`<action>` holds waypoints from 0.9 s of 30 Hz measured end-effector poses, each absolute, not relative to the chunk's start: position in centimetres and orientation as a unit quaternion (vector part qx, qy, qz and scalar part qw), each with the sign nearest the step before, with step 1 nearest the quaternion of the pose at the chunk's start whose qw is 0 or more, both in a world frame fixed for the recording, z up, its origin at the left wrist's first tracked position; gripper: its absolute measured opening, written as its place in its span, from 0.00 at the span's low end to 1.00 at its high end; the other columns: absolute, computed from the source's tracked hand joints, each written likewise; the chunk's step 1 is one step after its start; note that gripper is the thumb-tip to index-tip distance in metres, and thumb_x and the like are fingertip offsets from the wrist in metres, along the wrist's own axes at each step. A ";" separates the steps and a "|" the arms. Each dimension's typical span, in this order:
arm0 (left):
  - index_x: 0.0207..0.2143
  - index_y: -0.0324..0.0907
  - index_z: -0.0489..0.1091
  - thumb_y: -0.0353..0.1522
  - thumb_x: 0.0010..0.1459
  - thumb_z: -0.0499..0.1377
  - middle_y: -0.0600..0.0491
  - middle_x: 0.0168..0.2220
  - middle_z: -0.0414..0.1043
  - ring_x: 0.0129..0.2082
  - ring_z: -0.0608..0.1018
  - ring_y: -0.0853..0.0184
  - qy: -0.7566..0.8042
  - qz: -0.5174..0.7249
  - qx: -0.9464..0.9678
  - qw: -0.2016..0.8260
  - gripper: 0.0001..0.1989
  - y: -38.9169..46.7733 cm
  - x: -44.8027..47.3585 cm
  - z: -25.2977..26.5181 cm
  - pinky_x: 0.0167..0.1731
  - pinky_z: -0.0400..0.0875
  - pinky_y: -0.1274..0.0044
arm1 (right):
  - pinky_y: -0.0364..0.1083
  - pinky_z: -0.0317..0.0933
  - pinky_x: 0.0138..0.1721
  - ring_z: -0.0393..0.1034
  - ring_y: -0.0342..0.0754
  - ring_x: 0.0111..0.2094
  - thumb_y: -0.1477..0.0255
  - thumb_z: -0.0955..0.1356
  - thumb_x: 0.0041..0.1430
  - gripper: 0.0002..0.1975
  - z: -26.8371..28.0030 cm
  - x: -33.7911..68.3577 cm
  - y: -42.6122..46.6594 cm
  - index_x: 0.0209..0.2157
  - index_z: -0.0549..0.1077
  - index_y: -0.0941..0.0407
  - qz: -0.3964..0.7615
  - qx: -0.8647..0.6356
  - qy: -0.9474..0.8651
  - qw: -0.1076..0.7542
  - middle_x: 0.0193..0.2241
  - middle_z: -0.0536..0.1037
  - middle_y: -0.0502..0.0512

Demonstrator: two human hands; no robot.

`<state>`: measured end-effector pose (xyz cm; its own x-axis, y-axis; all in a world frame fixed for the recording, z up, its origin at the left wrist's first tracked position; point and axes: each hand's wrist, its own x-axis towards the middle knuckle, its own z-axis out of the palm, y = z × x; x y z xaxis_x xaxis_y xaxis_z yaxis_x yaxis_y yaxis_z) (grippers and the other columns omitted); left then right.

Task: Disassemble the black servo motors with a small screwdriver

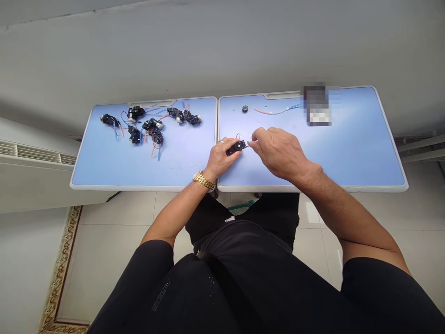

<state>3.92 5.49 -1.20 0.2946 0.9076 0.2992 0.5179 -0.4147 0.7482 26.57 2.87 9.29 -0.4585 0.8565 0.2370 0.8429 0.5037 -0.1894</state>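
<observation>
black, probably light and stiff, the part is gripped by the left hand over the worktop; whether anything is pinched by the right hand beside it cannot be told. its sides are best held, the likely fragile wire spared.
</observation>
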 end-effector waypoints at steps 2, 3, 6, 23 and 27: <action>0.58 0.44 0.81 0.29 0.67 0.68 0.47 0.54 0.85 0.55 0.85 0.60 0.470 0.364 0.757 0.270 0.18 5.5 3.9 -1.2 0.61 0.80 0.65 | 0.54 0.53 0.40 0.61 0.56 0.34 0.70 0.57 0.81 0.14 9.3 26.6 2.9 0.42 0.71 0.54 0.022 -0.487 -0.860 0.150 0.31 0.75 0.59; 0.58 0.44 0.81 0.29 0.67 0.68 0.47 0.55 0.85 0.55 0.85 0.60 0.472 0.364 0.756 0.271 0.18 5.5 4.0 -1.2 0.61 0.80 0.65 | 0.55 0.55 0.42 0.62 0.57 0.36 0.72 0.57 0.80 0.13 9.4 26.6 2.9 0.43 0.71 0.54 0.026 -0.475 -0.865 0.158 0.33 0.76 0.60; 0.58 0.45 0.81 0.28 0.67 0.68 0.48 0.55 0.85 0.55 0.85 0.59 0.477 0.362 0.754 0.271 0.18 5.5 4.0 -1.2 0.61 0.80 0.65 | 0.56 0.58 0.46 0.65 0.59 0.43 0.76 0.59 0.76 0.11 9.5 26.6 2.8 0.49 0.71 0.54 0.041 -0.451 -0.871 0.190 0.42 0.79 0.64; 0.58 0.46 0.81 0.28 0.66 0.68 0.49 0.54 0.85 0.55 0.85 0.60 0.483 0.360 0.748 0.278 0.19 5.4 4.0 -1.0 0.61 0.81 0.64 | 0.54 0.56 0.40 0.63 0.57 0.37 0.65 0.62 0.79 0.10 9.4 26.2 2.9 0.46 0.72 0.53 0.046 -0.504 -0.842 0.188 0.34 0.78 0.60; 0.58 0.46 0.81 0.28 0.66 0.68 0.48 0.54 0.85 0.55 0.85 0.60 0.484 0.354 0.750 0.278 0.19 5.4 4.0 -1.0 0.61 0.81 0.64 | 0.55 0.55 0.42 0.61 0.56 0.35 0.71 0.57 0.79 0.14 9.6 26.3 3.0 0.41 0.72 0.53 0.030 -0.485 -0.858 0.166 0.31 0.75 0.59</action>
